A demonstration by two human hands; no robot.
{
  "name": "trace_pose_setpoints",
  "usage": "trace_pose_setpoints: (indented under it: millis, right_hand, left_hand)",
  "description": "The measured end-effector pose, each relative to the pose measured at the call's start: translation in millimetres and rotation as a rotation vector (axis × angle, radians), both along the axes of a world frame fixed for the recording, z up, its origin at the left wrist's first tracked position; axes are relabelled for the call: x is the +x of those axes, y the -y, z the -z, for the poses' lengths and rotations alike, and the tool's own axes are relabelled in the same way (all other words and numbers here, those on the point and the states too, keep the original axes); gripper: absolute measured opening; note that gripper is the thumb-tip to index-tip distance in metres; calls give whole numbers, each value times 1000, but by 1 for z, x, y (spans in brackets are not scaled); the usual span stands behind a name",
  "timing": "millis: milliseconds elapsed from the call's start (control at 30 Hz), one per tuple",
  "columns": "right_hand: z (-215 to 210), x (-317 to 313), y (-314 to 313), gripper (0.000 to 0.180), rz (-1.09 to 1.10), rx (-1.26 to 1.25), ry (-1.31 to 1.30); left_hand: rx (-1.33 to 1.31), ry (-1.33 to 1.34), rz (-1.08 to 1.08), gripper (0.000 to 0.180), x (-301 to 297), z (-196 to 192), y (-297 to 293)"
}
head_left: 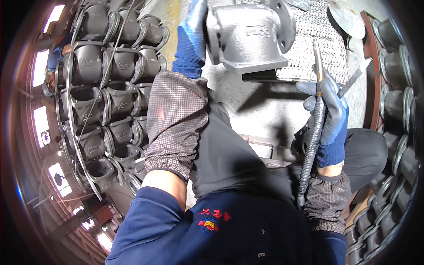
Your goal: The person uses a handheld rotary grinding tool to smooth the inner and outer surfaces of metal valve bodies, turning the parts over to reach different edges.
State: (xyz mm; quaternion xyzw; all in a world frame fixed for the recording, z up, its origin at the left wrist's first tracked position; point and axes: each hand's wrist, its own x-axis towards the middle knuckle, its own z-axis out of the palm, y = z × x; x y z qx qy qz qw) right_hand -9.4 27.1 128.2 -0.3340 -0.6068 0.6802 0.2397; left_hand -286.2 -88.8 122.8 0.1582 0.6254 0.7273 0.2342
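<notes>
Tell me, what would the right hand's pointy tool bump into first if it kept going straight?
Probably the grey cast valve body, or the metal mesh beside it; the right hand aims its slim tool that way, but depth is unclear.

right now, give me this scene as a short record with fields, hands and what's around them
left hand: blue-gloved left hand gripping the grey flanged casting
right hand: blue-gloved right hand wrapped around a slim tool with a ribbed hose
surface: casting sits over a metal mesh
left side: stacked castings
right side: second row of castings
sleeves: checked sleeve covers
</notes>
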Motion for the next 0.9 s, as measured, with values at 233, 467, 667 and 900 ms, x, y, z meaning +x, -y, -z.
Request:
trace_pose_setpoints:
  millis: [233,467,667,900]
  right_hand:
    - [-28,-55,19,38,-173,-523,-211]
    - [-41,-122,56,30,-451,-788,-356]
    - [-14,-119,31,53,-882,-918,-323]
    - [-17,-127,49,45,-752,-713,-195]
  left_hand:
    - [-132,-868,233,66,15,1,29]
    - [98,-519,313,51,24,-4,27]
    - [496,372,547,50,41,-24,25]
    - [209,-32,203,40,44,-23,21]
